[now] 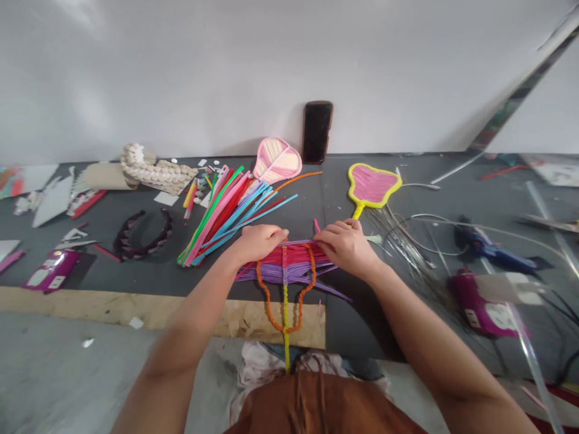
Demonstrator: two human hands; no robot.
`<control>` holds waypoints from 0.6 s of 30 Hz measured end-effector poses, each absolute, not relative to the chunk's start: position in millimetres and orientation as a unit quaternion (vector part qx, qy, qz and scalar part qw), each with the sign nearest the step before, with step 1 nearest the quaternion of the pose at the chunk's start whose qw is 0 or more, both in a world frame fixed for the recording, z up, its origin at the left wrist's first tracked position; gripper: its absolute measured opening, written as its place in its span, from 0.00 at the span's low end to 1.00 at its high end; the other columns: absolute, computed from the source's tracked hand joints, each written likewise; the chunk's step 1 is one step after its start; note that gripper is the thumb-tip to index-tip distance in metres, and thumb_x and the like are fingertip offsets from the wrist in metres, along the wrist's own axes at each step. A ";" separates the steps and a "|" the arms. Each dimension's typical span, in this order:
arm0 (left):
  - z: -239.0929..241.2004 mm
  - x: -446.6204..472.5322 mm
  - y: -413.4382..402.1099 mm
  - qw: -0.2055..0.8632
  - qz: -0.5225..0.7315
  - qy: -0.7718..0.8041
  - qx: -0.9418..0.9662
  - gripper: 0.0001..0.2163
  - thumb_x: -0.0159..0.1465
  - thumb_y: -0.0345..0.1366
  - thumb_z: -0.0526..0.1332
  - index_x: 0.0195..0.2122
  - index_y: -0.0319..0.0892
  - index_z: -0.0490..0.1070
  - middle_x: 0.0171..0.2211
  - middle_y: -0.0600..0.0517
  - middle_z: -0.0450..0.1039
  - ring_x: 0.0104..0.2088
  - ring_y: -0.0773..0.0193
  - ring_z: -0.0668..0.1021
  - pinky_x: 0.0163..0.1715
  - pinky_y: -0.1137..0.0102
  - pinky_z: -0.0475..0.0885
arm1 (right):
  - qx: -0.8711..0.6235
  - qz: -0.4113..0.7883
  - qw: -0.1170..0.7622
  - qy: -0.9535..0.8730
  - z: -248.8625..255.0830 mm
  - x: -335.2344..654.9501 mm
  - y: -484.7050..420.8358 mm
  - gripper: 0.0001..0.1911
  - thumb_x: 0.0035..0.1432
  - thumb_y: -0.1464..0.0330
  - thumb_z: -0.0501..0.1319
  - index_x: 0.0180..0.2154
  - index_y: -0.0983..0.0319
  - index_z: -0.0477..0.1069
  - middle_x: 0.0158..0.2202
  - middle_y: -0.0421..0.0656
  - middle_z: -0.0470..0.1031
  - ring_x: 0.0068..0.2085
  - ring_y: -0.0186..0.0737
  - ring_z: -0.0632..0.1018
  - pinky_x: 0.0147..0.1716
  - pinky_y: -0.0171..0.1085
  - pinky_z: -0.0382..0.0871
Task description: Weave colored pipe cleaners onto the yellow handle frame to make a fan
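In front of me lies a fan-shaped frame made of an orange twisted pipe cleaner [266, 298] with a yellow twisted stem [286, 352] running down its middle. A purple pipe cleaner [299, 242] spans the frame's top. My left hand [261, 241] pinches it near the stem, fingers closed. My right hand [346, 246] is closed on it at the right side. Beneath the frame lie several red pipe cleaners [296, 255] and loose purple pipe cleaners [271, 272]. The fingertips partly cover the frame's upper edge.
Colourful pipe cleaners [226, 217] lie in a bundle at left. A yellow-edged pink fan [374, 184] and a pale pink fan [278, 160] lie behind. A phone [317, 131] leans on the wall. At right are wires [402, 238], a blue glue gun [497, 248] and a magenta box [482, 304].
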State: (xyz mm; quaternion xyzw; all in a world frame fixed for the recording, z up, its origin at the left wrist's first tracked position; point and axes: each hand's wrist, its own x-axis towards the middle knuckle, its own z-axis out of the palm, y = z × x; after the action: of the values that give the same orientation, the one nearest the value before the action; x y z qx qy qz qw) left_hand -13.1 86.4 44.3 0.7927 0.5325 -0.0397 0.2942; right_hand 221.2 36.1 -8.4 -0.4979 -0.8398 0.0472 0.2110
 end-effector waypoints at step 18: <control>49.1 -10.2 82.0 0.294 -0.065 0.506 0.808 0.12 0.60 0.42 0.59 0.41 0.45 0.77 0.41 0.51 0.80 0.44 0.57 0.79 0.46 0.65 0.68 | -0.746 -0.030 0.145 -0.649 2.0 283.5 49.0 0.13 0.64 0.67 0.54 0.40 0.59 0.78 0.39 0.50 0.79 0.37 0.46 0.72 0.34 0.42 0.53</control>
State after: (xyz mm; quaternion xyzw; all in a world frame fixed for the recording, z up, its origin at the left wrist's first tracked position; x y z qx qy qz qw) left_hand -10.2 82.0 49.1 0.8080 0.5064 -0.0647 0.2940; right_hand 283.5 49.0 2.0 -0.7459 -0.6493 -0.0298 0.1455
